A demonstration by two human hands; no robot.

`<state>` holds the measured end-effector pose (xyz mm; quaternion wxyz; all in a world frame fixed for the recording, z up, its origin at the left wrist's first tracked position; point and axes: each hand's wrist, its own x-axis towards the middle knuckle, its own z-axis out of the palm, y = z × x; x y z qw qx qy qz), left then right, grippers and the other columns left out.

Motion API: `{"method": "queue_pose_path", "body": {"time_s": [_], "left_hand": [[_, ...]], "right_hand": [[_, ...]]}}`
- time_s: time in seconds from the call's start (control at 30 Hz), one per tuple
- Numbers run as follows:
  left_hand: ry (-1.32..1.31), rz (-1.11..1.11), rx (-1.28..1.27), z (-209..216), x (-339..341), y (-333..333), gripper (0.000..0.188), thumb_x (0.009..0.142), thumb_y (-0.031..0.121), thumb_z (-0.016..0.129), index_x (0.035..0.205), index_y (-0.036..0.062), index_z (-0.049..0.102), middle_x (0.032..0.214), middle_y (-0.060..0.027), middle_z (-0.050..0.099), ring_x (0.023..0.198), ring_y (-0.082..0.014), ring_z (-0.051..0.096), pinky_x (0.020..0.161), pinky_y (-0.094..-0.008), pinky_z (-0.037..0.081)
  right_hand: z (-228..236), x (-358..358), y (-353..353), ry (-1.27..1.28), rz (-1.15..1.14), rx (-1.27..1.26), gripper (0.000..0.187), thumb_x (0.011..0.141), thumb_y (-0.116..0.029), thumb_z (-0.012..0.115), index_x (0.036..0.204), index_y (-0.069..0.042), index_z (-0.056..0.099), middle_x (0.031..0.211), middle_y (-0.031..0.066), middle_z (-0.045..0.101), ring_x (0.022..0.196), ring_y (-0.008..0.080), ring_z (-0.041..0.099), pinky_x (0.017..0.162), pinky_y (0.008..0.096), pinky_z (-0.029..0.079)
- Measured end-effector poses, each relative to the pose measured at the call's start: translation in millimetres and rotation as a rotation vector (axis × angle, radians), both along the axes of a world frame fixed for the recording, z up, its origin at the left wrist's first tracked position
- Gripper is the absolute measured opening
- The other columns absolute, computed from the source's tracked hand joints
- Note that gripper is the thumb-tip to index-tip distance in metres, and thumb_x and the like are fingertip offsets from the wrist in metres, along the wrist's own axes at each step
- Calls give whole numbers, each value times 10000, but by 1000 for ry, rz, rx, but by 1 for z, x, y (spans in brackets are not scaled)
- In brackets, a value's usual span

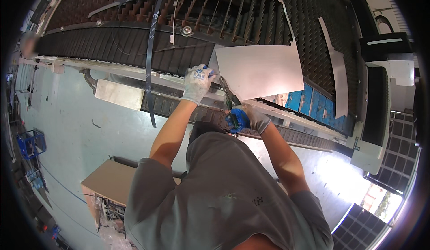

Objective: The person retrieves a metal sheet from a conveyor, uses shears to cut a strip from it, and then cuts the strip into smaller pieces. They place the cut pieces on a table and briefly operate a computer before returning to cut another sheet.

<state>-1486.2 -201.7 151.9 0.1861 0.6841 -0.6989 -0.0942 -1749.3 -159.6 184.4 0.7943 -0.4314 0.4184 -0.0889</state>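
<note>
My right hand (249, 118), in a grey glove with a blue palm, is wrapped round the handles of dark green pliers (229, 96). Their jaws point away from me and meet the left edge of a flat metal sheet (262, 71). On the other side of the jaws, my left hand (198, 83), in a whitish glove with blue print, has its fingers closed at a narrow grey strip (214, 64) along that same edge. Its fingertips are partly hidden, so the exact grip is unclear. The sheet lies across the front of a slatted cutting bed.
Rows of jagged slats (309, 39) fill the bed. A dark strap (151, 66) hangs over its front rail, and thin cut-out frames (339, 79) lie on the slats. Behind me on the left stands a cardboard box (107, 180). A machine housing (374, 115) rises at the right.
</note>
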Motion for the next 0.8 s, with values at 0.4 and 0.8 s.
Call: {"method": "queue_pose_path", "body": {"time_s": [0.4,0.8], "left_hand": [[172,35,-173,-3,-6,9,290,878,442,732,946,163,770,948,-35,697,917,-268,680,858,-415,482],[360,157,-359,2,2,18,335,904,412,756,996,90,752,962,-128,718,940,-332,693,865,-452,530]], "right_hand": [[-12,12,-20,-62,-108,338,363,1014,-302,624,1163,23,691,876,70,668,712,188,664,586,380,585],[-4,2,34,-92,-241,328,435,1003,-359,650,1259,-9,624,769,6,595,628,123,597,483,300,495]]}}
